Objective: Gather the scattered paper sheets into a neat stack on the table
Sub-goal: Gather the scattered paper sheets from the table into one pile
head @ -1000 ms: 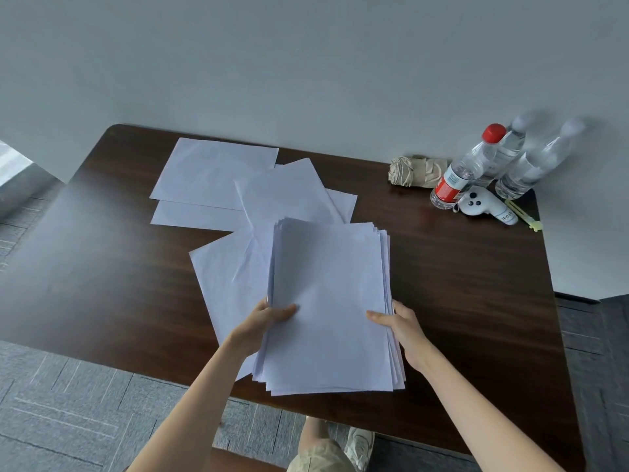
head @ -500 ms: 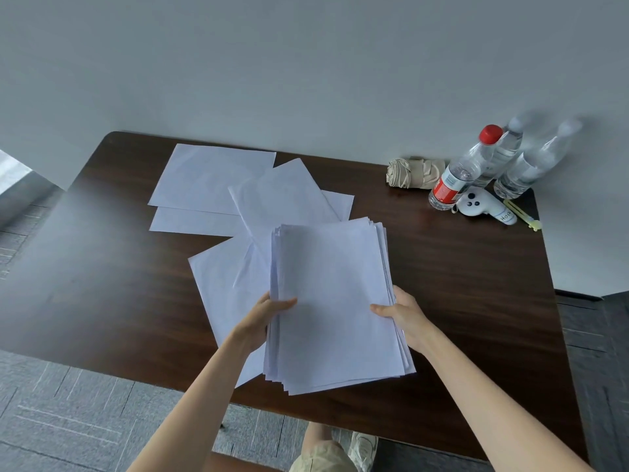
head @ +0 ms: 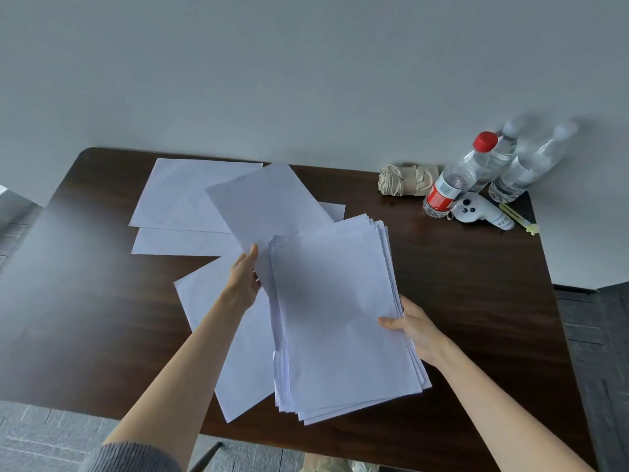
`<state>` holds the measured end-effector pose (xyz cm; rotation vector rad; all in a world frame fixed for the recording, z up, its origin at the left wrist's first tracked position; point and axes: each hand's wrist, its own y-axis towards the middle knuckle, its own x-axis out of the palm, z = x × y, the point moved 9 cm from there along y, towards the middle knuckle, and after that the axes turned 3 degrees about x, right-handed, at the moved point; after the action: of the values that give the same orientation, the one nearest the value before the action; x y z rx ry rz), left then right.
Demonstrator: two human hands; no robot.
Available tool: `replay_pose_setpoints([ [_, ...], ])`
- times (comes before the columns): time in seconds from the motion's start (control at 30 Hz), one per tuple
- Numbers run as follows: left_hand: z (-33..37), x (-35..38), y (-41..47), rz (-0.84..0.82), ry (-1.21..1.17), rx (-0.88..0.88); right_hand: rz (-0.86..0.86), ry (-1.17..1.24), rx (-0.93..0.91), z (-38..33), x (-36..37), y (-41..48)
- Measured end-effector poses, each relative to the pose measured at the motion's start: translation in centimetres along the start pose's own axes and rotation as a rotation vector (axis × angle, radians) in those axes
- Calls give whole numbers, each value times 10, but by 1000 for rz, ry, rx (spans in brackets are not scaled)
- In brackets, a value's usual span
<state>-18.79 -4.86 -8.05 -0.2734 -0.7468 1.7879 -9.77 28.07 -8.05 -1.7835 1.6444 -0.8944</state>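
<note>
A thick stack of white paper sheets (head: 340,315) is held above the dark wooden table (head: 459,284), its edges fanned and uneven. My right hand (head: 413,330) grips the stack's right edge, thumb on top. My left hand (head: 243,281) has let go of the stack and pinches the near corner of a tilted loose sheet (head: 262,206), which looks lifted off the table. Another loose sheet (head: 235,338) lies under my left forearm. Two more sheets (head: 183,195) lie overlapped at the far left.
At the back right stand three water bottles (head: 456,178), one with a red cap, beside a rolled beige cloth (head: 406,180), a small white device (head: 483,212) and a yellow-green pen (head: 520,221). A grey wall runs behind the table. Grey carpet lies below the near edge.
My left hand left the stack's left edge, reached forward and took hold of the tilted loose sheet. The right hand now carries the stack alone, shifted slightly right and turned.
</note>
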Motion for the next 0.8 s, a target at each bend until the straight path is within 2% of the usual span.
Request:
replay_pose_setpoints([
  [0.17, 40, -3, 10, 116, 47, 166, 28, -16, -1, -2, -5, 3],
  [0.43, 133, 18, -35, 21, 346, 431, 67, -44, -8, -5, -3, -1],
  [0.53, 161, 31, -65, -52, 398, 454, 90, -43, 11, -5, -1, -4],
  [0.63, 171, 39, -94, -122, 274, 406, 87, -14, 30, -7, 3, -12],
  [0.8, 118, 26, -108, -109, 103, 244, 107, 45, 72, -1, 1, -14],
])
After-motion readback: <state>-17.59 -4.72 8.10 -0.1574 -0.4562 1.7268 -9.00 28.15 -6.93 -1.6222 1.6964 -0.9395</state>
